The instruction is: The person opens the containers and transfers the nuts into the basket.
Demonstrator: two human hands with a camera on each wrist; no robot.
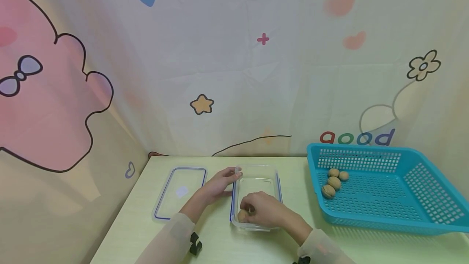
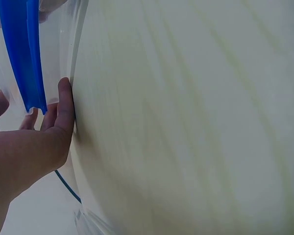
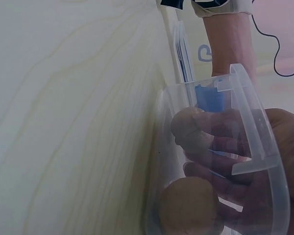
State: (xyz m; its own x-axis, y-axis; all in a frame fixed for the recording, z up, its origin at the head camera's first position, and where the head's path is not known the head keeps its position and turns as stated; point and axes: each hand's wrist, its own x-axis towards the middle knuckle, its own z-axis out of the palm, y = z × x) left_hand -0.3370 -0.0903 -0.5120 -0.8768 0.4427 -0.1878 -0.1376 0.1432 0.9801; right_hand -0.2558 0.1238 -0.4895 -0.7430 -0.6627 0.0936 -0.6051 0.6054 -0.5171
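A clear plastic food container (image 1: 256,226) with blue clips stands on the table, its lid off. My left hand (image 1: 220,183) holds it by the far left corner; in the left wrist view the thumb and fingers are on either side of that corner, by a hanging blue clip (image 2: 24,58). My right hand (image 1: 264,209) reaches down inside the near end, fingers curled at a walnut (image 1: 243,215). Through the clear wall, the right wrist view shows fingertips on one walnut (image 3: 185,122) and a second walnut (image 3: 187,205) close beside the hand, near the container's bottom.
Left of the container lies its clear lid (image 1: 166,194) with a blue seal. A turquoise plastic basket (image 1: 384,199) stands on the right, several walnuts (image 1: 334,183) grouped along its left side. Behind the table (image 1: 216,239) hangs a printed curtain (image 1: 234,72).
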